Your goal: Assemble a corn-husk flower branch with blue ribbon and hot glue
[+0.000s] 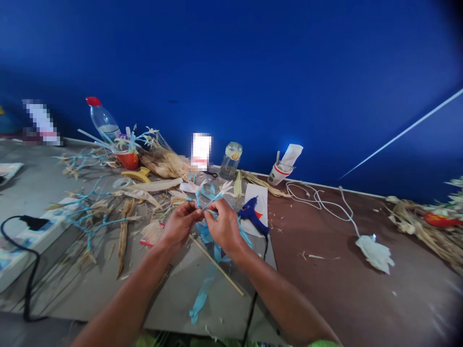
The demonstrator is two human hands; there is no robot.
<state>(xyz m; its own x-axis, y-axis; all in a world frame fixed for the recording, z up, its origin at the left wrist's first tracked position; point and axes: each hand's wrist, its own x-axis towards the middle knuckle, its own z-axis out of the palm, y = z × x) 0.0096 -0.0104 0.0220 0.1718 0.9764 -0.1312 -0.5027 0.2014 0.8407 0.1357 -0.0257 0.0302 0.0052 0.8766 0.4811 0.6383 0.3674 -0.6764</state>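
Observation:
My left hand (181,220) is closed in a pinch on a thin blue-wrapped flower stem (198,198), whose pale dried-husk petals rise above the fingers. Fingertips nearly meeting it, my right hand (224,225) is also closed on the blue-wrapped stems; a second pale flower (225,189) leans out to the right above it. Blue ribbon (203,294) trails beneath the hands toward the table's front. A thin stick (219,266) slants out below them; whether it is held is hidden. Just right of my right hand lies a blue glue gun (255,217) on white paper (261,195).
Blue-wrapped branches (88,219), dried husks (126,231) and a yellow tape dispenser (136,174) lie left. Behind stand a red cup (128,160), a bottle (104,120), a glass jar (230,161) and a white cup (279,173). A white cable (336,217) and power strip (36,246) flank the work.

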